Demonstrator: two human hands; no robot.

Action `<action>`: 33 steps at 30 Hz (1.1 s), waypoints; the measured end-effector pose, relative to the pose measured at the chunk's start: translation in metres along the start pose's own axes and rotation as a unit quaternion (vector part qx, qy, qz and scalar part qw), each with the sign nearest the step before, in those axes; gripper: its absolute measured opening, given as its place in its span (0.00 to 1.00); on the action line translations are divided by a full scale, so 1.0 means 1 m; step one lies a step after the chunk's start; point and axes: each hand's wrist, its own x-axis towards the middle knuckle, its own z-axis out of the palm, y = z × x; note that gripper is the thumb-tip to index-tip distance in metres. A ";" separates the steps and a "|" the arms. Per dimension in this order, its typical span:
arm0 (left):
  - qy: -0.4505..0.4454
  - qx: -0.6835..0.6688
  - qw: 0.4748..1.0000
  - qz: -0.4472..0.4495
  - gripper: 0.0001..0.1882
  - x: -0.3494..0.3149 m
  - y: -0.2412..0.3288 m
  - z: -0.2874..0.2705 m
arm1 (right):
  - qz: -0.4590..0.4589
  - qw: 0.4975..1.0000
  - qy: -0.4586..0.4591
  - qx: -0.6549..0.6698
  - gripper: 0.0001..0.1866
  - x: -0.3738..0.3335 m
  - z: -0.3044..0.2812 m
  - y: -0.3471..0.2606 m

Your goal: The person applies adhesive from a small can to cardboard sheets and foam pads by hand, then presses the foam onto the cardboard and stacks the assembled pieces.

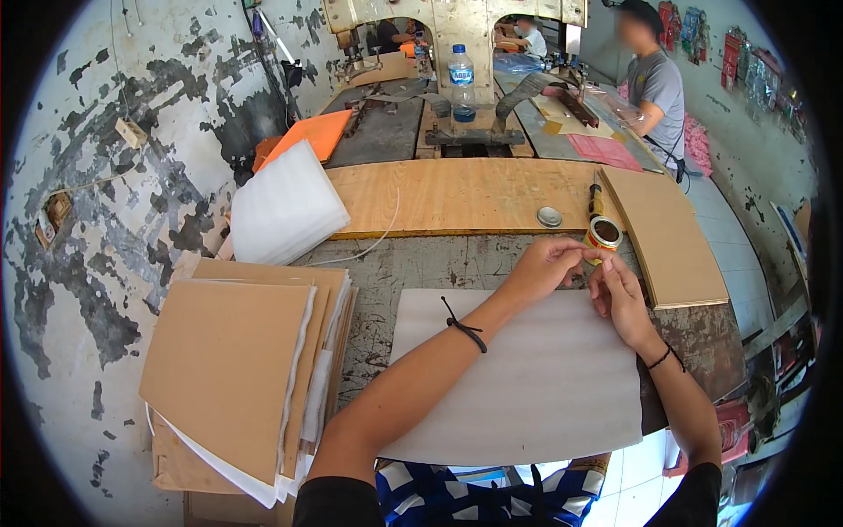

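Observation:
My left hand [549, 266] and my right hand [618, 297] meet over the far right part of a white foam sheet [518, 378]. The fingers of both are curled and pinched together, their tips almost touching; anything between them is too small to make out. Just beyond the fingertips stands an uncovered small tin [604, 233], dark inside, with a yellow and red side. Its round metal lid [549, 217] lies to the left on a wooden board [465, 189]. Behind the tin is a dark and yellow stick-like tool [595, 198].
Brown cardboard sheets layered with white foam [228, 351] are piled at left, below a stack of white foam [285, 206]. More brown board [663, 233] lies at right. Farther back are a water bottle [462, 83], a machine frame [457, 18] and a person in grey [657, 88].

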 end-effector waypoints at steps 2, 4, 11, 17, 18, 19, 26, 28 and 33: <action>-0.029 -0.005 0.999 0.018 0.14 0.000 0.001 -0.002 | -0.001 1.000 -0.002 -0.002 0.22 0.000 -0.001 0.000; -0.026 -0.021 0.999 0.014 0.14 -0.001 0.004 0.001 | 0.002 1.000 0.001 0.003 0.22 0.001 -0.002 0.001; 0.010 0.033 0.999 -0.011 0.16 -0.005 0.007 -0.001 | 0.011 1.000 0.006 0.006 0.23 0.001 -0.002 0.000; 0.013 0.037 0.999 -0.020 0.14 -0.005 0.012 0.002 | 0.009 1.000 0.000 0.011 0.23 0.000 -0.003 -0.002; 0.018 0.029 0.999 -0.014 0.13 -0.005 0.009 0.001 | 0.008 1.000 -0.003 0.013 0.23 0.000 -0.002 -0.003; 0.023 0.021 0.999 -0.008 0.12 -0.004 0.006 0.000 | 0.008 1.000 -0.006 0.015 0.22 0.001 -0.001 -0.004; 0.032 0.070 0.997 0.008 0.06 -0.006 0.005 -0.003 | 0.010 1.000 -0.021 -0.011 0.24 -0.001 0.002 -0.008; 0.034 0.069 0.997 0.008 0.05 -0.005 0.005 -0.001 | 0.009 1.000 -0.023 -0.008 0.25 -0.001 0.000 -0.006; 0.046 0.065 0.997 0.012 0.04 -0.004 0.005 0.000 | -0.001 1.000 -0.027 -0.008 0.25 -0.002 -0.001 -0.007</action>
